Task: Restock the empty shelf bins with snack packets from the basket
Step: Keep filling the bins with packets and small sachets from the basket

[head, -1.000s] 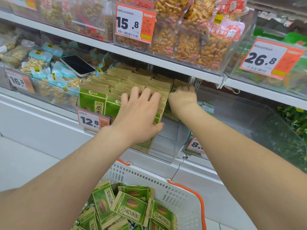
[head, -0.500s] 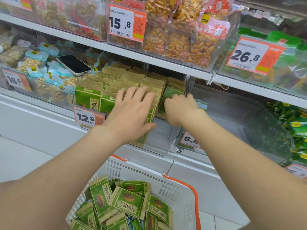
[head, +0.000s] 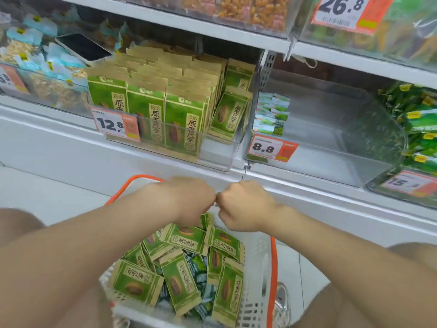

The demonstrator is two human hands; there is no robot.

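Over basket (head: 256,268): left hand (head: 191,202), right hand (head: 246,207) — curled, grip unclear; tag 12.8 (head: 115,125); tag 8.8 (head: 272,147)

Reads 12.8 on the tag (head: 115,124) fronting the packet bin (head: 217,159). Reads 8.8 on the next tag (head: 272,147), on the near-empty bin (head: 331,171). Shows 26.8 on the top tag (head: 350,10), upper right. Starts 15 on the far-right tag (head: 409,184) (rest blurred). Left-edge tag (head: 9,79): cut off, illegible. Runs 原香瓜子 down the green packets (head: 184,124), shelved and in the basket (head: 257,268) alike, with 洽洽 atop the shelved ones.
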